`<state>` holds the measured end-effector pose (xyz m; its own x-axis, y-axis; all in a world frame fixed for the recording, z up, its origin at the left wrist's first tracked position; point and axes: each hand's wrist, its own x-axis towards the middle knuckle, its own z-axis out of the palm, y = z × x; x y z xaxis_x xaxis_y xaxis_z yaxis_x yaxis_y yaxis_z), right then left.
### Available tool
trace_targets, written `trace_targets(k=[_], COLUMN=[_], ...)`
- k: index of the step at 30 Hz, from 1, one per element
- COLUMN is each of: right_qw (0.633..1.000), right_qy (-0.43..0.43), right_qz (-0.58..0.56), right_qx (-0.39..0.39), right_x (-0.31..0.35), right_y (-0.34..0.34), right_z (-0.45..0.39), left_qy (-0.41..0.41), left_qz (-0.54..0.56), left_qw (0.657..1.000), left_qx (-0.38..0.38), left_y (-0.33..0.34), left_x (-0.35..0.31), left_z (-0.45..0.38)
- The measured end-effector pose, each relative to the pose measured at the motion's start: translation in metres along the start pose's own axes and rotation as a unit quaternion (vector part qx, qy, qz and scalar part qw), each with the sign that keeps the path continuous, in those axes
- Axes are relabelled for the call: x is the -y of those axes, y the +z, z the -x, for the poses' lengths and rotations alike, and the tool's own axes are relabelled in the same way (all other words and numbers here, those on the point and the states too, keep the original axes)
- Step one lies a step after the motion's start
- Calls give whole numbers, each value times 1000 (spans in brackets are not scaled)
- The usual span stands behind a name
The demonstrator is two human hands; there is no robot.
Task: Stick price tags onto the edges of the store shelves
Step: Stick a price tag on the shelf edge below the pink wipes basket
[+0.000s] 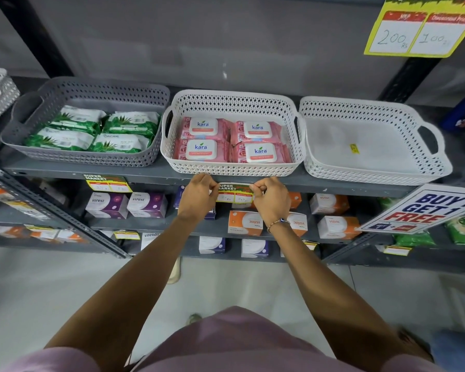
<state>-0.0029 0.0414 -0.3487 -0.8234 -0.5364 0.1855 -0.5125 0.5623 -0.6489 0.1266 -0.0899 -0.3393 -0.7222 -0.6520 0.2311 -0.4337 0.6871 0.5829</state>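
Note:
A yellow and green price tag lies flat against the front edge of the grey shelf, just under the white basket of pink wipes. My left hand pinches its left end. My right hand pinches its right end at the top corner. Both hands press the tag to the shelf edge. Another price tag is stuck on the same edge further left, below the grey basket of green wipes.
An empty white basket stands at the right of the shelf. A "Buy 1 Get 1 Free" sign juts out at the right. Lower shelves hold purple and orange boxes with small tags. A large yellow price sign hangs at the top right.

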Motion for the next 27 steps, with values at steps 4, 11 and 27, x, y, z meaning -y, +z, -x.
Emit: trace_targets(k=[4, 11, 27], right_qw=[1000, 999, 999], right_qy=[-8, -37, 5], right_qz=[11, 17, -42], right_qx=[0, 10, -19], right_x=[-2, -7, 1], right_y=[1, 5, 0], right_z=[-2, 0, -1], left_qy=[10, 39, -53], left_qz=[-4, -6, -12], left_qw=[1000, 999, 998], left_qx=[4, 13, -24], left_y=[0, -3, -7], left_x=[1, 5, 2], left_z=[-1, -1, -2])
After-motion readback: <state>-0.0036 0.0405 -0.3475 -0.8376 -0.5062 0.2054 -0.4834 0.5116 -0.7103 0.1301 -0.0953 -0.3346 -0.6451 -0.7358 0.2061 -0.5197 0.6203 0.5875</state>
